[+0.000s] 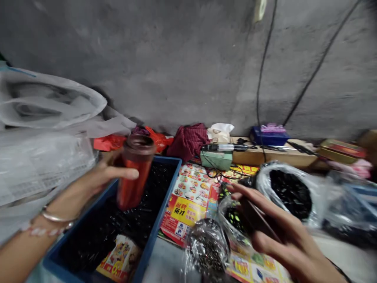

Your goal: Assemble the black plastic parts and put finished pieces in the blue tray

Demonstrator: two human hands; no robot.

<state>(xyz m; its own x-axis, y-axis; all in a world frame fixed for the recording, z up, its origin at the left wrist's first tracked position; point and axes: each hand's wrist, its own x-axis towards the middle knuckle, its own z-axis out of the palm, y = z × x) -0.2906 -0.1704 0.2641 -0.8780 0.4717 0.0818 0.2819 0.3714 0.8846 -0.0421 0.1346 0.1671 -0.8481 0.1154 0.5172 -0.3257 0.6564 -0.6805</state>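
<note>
Your left hand (103, 175) is gripping the red tumbler (134, 177) over the blue tray (168, 188), so be steadying it while your right hand (279, 236) is cradling a dark object (255, 219).

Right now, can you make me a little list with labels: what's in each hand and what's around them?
Left hand: holds a red cup with a dark lid, above the blue tray
Blue tray: holds small black pieces
Right hand: fingers stretched over a dark flat thing, too blurry to name
Beside it: clear bag of black bits
Between tray and bag: colourful flyer
</note>
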